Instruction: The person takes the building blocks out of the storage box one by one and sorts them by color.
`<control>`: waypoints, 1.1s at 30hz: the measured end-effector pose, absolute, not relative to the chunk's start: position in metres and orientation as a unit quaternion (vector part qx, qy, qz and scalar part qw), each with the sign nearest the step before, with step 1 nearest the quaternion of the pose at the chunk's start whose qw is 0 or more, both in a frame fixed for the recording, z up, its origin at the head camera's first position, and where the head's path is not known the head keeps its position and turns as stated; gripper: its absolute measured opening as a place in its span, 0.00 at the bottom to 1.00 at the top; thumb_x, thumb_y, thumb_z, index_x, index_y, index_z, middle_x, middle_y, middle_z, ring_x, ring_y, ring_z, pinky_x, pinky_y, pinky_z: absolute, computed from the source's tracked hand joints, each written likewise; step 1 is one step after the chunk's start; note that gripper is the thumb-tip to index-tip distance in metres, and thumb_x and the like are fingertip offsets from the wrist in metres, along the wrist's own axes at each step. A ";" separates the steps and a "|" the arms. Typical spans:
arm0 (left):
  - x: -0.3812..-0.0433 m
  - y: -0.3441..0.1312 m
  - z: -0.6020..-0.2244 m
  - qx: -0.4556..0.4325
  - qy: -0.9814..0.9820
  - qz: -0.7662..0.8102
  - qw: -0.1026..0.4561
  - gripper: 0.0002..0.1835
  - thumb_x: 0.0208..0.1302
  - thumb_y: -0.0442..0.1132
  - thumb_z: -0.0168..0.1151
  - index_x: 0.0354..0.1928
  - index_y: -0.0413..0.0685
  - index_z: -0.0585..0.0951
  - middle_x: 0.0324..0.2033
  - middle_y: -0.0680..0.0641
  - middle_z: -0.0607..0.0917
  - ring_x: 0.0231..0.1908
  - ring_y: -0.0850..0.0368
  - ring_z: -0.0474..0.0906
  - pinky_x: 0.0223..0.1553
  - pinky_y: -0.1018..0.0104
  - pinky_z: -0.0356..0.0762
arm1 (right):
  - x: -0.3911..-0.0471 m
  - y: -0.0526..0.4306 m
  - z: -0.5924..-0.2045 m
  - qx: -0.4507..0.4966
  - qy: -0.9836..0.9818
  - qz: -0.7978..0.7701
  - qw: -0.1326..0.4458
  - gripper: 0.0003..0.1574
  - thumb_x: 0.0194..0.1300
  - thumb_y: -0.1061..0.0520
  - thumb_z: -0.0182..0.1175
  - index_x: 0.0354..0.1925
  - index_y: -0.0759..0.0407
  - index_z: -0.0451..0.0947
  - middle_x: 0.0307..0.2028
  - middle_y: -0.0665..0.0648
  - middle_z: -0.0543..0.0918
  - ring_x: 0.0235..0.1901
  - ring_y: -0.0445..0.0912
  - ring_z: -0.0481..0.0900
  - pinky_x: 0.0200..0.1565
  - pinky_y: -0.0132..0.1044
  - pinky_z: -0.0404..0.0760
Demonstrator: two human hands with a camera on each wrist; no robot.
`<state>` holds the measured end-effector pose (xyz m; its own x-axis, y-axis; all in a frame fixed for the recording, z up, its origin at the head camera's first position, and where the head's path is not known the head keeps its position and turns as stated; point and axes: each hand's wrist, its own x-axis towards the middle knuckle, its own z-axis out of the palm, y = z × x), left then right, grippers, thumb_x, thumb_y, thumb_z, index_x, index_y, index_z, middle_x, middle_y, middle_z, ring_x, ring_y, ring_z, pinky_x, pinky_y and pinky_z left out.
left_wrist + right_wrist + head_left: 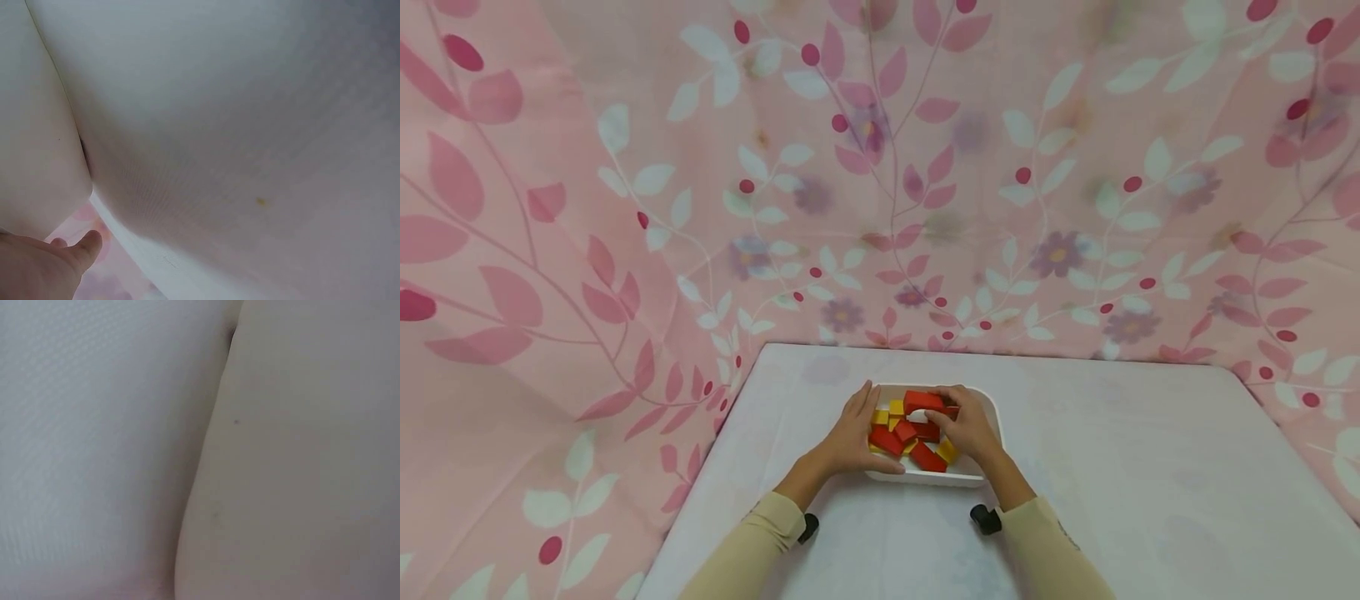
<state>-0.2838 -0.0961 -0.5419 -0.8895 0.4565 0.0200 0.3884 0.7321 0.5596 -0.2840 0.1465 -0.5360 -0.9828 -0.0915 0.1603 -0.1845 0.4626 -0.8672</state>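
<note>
A white tray (925, 479) on the table holds several red and yellow blocks. My left hand (848, 437) rests against its left side, fingers extended toward the far left corner and thumb stretched along the front rim. Over the right part of the tray, my right hand (966, 423) pinches a red block (923, 402) between thumb and fingers. Other red blocks (928, 457) and yellow blocks (881, 417) lie loosely below. The left wrist view catches only part of the left hand (37, 269) at its lower left corner; the right wrist view shows no hand.
The tray stands on a table with a pale cloth (1120, 467). Behind and to the left hangs a pink floral curtain (880, 208). Dark wrist devices (985, 519) sit under both sleeves. Pale sleeve fabric (300, 456) fills much of the right wrist view.
</note>
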 end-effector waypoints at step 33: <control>-0.282 -0.096 -0.539 0.228 0.935 0.263 0.069 0.74 0.35 0.76 0.71 0.79 0.53 0.42 0.79 0.45 0.42 0.78 0.44 0.36 0.70 0.39 0.61 | -0.286 0.189 -0.509 0.114 -0.873 0.460 0.111 0.25 0.62 0.61 0.68 0.58 0.62 0.77 0.49 0.61 0.79 0.48 0.53 0.80 0.50 0.48 0.85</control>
